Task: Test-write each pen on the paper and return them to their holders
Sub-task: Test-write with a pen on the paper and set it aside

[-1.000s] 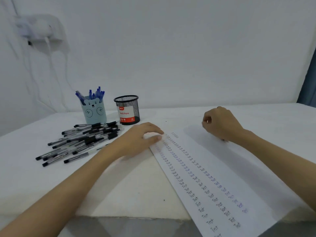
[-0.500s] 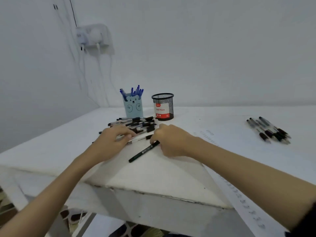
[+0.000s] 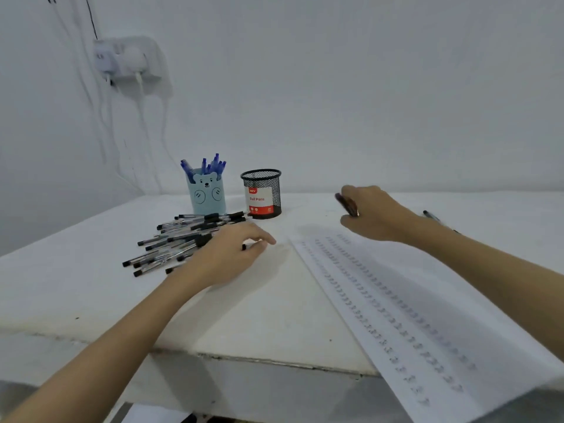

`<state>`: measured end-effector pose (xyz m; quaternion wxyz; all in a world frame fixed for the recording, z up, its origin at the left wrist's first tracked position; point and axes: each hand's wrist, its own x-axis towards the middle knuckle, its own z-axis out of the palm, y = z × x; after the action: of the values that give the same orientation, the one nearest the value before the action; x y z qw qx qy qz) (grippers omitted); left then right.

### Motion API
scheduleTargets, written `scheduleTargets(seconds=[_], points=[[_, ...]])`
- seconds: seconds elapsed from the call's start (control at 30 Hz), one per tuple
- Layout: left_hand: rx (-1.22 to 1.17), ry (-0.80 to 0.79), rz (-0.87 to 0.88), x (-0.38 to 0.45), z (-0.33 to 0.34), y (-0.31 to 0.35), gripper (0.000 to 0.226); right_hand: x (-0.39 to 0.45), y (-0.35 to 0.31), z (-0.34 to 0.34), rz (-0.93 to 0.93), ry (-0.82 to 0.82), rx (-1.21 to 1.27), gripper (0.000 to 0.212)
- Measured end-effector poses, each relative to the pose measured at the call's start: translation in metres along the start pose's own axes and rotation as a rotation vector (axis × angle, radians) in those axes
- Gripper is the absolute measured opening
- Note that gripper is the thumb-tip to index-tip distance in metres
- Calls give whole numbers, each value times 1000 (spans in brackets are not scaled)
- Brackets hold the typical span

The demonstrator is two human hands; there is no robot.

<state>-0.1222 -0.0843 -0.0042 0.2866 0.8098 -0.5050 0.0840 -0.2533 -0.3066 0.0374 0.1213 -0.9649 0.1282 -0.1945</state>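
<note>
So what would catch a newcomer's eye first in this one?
Probably the heap of black pens at the table's left, in front of the blue bear holder and black mesh holder. Then the long paper with rows of test marks, and the right hand gripping a dark pen over its far end.

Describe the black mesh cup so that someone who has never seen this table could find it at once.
Look at the white table, at its far edge by the wall, behind the pile of black pens. Two holders stand there side by side. The black mesh cup is the right one, with a red and white label, unlike the light blue bear holder full of blue pens.
</note>
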Motion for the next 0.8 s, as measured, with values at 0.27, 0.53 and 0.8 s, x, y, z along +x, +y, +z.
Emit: scheduleTargets(seconds=[0.27, 0.53, 0.8], points=[[4, -156, 60, 56, 47, 38, 22, 11, 27, 9, 378, 81, 874, 19], [-20, -138, 122, 73, 75, 34, 24, 18, 29, 44, 438, 215, 902, 54], [-69, -92, 130, 72, 81, 29, 21, 21, 28, 54, 351, 259, 730, 44]])
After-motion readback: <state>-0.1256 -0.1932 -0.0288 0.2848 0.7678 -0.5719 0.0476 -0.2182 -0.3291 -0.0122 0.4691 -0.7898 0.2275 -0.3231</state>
